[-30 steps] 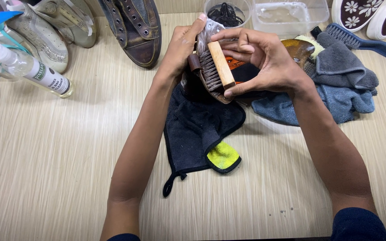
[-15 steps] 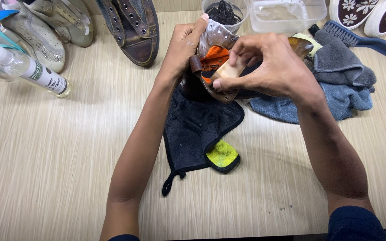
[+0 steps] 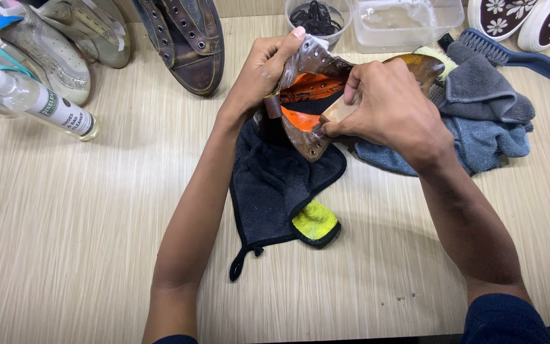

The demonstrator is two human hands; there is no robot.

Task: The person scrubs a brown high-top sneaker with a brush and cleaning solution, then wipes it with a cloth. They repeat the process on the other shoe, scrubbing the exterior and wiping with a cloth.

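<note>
My left hand (image 3: 259,73) clamps the brown boot (image 3: 310,95) steady above the black cloth (image 3: 275,185). My right hand (image 3: 389,108) grips the wooden brush (image 3: 337,111); short, light strokes suit the leather best.

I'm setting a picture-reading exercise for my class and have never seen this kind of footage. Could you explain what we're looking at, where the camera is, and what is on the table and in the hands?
There is no machine here: a person wears a camera on the head, so you look down at their own two arms. The left hand holds a brown boot with an orange lining. The right hand presses a wooden brush against it. Under the boot a black cloth lies on the wooden table. Around them sit another boot, a spray bottle, grey cloths, a blue brush and a clear tub.
</note>
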